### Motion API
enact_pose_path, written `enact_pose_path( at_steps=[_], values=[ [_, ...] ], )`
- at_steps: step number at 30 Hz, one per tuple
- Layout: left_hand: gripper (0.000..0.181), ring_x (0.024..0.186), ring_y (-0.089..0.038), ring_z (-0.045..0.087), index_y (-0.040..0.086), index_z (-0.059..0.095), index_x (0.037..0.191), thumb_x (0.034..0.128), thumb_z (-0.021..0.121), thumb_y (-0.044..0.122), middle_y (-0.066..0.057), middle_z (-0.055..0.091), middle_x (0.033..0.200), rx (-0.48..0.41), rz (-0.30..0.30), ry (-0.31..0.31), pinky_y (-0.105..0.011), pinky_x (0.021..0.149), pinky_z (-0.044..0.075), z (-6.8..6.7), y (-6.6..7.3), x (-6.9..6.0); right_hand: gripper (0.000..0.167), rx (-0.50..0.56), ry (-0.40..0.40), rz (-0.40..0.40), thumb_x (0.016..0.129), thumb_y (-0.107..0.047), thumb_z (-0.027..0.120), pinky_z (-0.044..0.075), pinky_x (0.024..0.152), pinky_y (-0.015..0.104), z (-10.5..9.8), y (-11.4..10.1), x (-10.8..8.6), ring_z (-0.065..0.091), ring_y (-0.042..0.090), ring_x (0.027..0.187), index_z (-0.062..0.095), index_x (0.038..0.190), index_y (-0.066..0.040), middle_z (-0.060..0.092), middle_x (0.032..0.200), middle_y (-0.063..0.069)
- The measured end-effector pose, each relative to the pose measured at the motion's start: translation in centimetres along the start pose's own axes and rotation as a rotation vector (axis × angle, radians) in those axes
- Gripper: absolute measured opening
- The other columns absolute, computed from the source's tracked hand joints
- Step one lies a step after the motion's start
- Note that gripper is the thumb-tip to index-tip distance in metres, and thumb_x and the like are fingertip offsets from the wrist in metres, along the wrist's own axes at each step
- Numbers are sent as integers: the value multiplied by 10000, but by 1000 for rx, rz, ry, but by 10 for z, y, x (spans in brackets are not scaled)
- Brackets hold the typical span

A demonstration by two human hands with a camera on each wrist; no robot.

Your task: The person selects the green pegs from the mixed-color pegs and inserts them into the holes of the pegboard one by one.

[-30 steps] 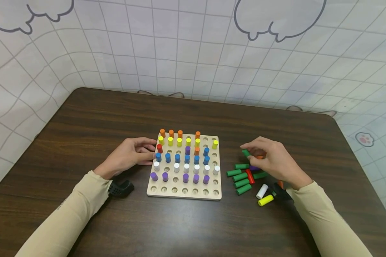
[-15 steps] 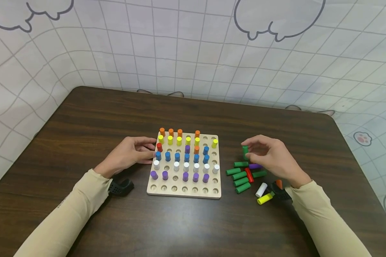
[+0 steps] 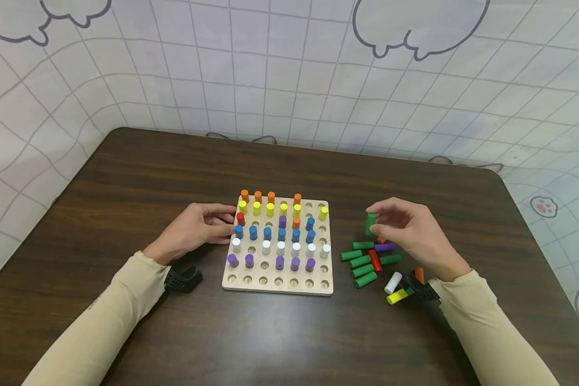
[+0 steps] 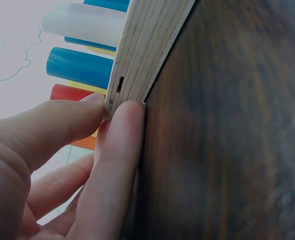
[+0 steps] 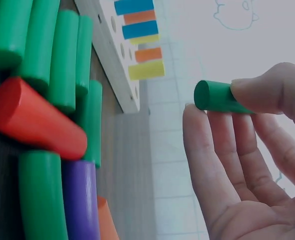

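A square wooden pegboard [image 3: 277,287] stands on the dark table, with rows of coloured pegs upright in its holes and several holes bare. At its left edge, my left hand [image 3: 191,229] holds the board. The left wrist view shows the thumb at the upper edge near a red peg [image 4: 67,92] and a fingertip [image 4: 130,112] against the side. To the right of the board, my right hand [image 3: 410,228] pinches a green peg [image 3: 370,224] between thumb and fingers. That peg is upright in the head view, raised above the loose pegs.
Beneath and in front of my right hand lie loose pegs: several green [image 3: 362,270], a red one [image 3: 375,261], a purple one [image 3: 385,247], a white one [image 3: 393,282], a yellow one [image 3: 396,297] and orange ones [image 3: 418,275]. A grid-patterned backdrop [image 3: 289,80] rises behind the table.
The green peg in my right hand has turned from slanted to upright and been lifted slightly away from the loose pegs. My left hand stays at the board's edge.
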State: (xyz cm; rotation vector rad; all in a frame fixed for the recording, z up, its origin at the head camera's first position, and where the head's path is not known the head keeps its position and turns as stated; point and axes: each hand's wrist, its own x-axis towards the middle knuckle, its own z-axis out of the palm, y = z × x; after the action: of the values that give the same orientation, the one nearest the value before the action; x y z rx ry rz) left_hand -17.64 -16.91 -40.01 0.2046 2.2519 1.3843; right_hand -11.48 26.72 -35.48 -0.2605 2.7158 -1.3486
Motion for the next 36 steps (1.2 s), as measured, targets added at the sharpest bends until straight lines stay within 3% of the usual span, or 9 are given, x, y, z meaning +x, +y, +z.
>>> enact_pose_path(
  at_steps=[13,20,27,36],
  values=[
    [576,1058,-174,704,65,543,1478,948,753,143,-166,653,1288,-39,8,-9,-330,854,629,1,6,3,285,144,19,43,949,-232,763,568,815,280,7,-14,-5,694,112,1021,689,1220,-181,672,1184,-65],
    [544,1043,-149,688,52,541,1471,966,727,134,-160,638,1279,-68,20,-27,-330,859,630,3,5,4,319,178,-21,4,961,-173,740,583,787,296,19,-19,-7,703,88,1029,650,1248,-68,666,1169,-78],
    [544,1039,-157,689,50,542,1468,965,729,137,-166,644,1271,-67,17,-25,-332,862,629,2,1,3,292,217,-74,-4,953,-147,746,587,806,288,36,-24,-5,721,91,1032,643,1213,-65,675,1210,46],
    [538,1042,-164,686,57,552,1456,956,738,126,-155,651,1249,-88,13,-24,-339,856,630,2,-2,1,281,269,-113,-2,945,-110,742,598,798,313,51,-34,-5,719,115,1000,639,1201,-55,667,1209,77]
  ],
)
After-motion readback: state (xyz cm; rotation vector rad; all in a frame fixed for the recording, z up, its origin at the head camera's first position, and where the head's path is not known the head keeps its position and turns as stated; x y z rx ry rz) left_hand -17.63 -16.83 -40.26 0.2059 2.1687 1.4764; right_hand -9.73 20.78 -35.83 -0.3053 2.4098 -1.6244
